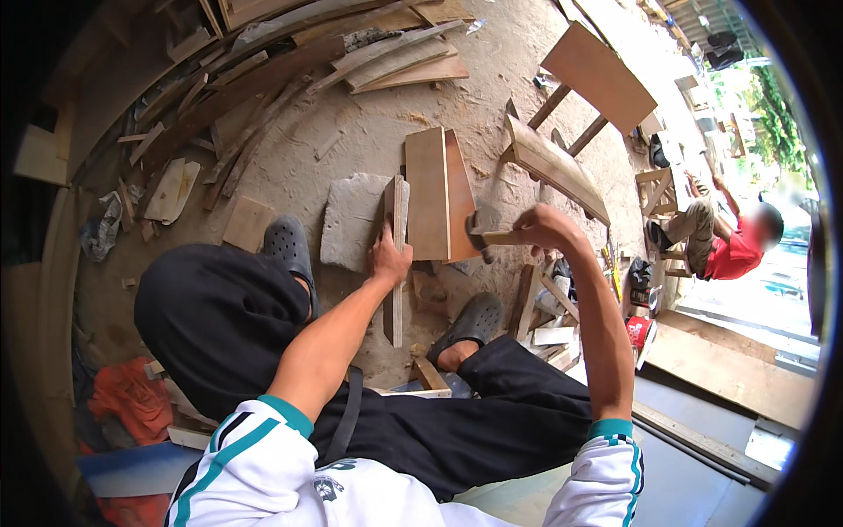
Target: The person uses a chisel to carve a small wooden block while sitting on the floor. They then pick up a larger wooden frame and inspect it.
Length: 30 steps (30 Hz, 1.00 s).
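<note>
My left hand (387,257) is closed round a narrow plywood board (393,314) that stands on edge. The board lies against the right side of a pale, rough stone block (349,221) on the ground. My right hand (546,230) grips a hammer (480,235) by its wooden handle. The hammer's head points left, above the lower right edge of a light-brown wooden panel (428,195). Beside that panel, a reddish-brown board (459,206) slants outward. The hammer's head is apart from the plywood board.
Long planks and offcuts (395,66) are heaped at the far left. A wooden stool (600,77) lies tipped over at the far right, near a curved plank (558,167). Wood scraps (549,299) lie right of my foot. Another person in a red shirt (736,246) sits further right.
</note>
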### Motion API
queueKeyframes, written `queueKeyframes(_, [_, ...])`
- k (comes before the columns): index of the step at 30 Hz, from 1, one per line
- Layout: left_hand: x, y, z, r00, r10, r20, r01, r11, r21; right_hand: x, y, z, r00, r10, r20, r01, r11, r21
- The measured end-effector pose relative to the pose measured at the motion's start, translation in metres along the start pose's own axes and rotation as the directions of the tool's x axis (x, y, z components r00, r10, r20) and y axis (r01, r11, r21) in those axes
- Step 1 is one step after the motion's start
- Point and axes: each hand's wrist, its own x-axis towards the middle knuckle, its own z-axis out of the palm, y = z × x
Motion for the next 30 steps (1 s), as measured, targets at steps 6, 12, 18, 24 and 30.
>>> queueKeyframes(6, [0.003, -0.008, 0.004, 1.0, 0.014, 0.025, -0.014, 1.0, 0.018, 0.028, -0.101, -0.024, 0.955, -0.287, 0.073, 0.296, 0.929, -0.222])
queueKeyframes(12, [0.002, -0.007, 0.004, 0.998, 0.021, 0.06, -0.022, 1.0, 0.016, 0.07, -0.178, -0.051, 0.983, -0.007, 0.183, 0.046, 0.977, -0.208])
queueKeyframes(18, [-0.002, -0.002, 0.001, 0.998, 0.032, 0.048, -0.033, 0.999, 0.016, 0.119, -0.195, -0.06, 0.901, 0.163, 0.403, -0.025, 0.945, -0.325])
queueKeyframes(24, [0.001, -0.009, -0.003, 0.999, 0.039, 0.02, -0.04, 0.998, 0.044, 0.157, -0.214, -0.067, 0.806, 0.247, 0.538, -0.11, 0.955, -0.275])
queueKeyframes(30, [-0.002, -0.012, 0.008, 0.979, 0.189, -0.082, -0.192, 0.981, -0.025, 0.169, -0.22, -0.075, 0.914, 0.189, 0.36, -0.163, 0.981, -0.101])
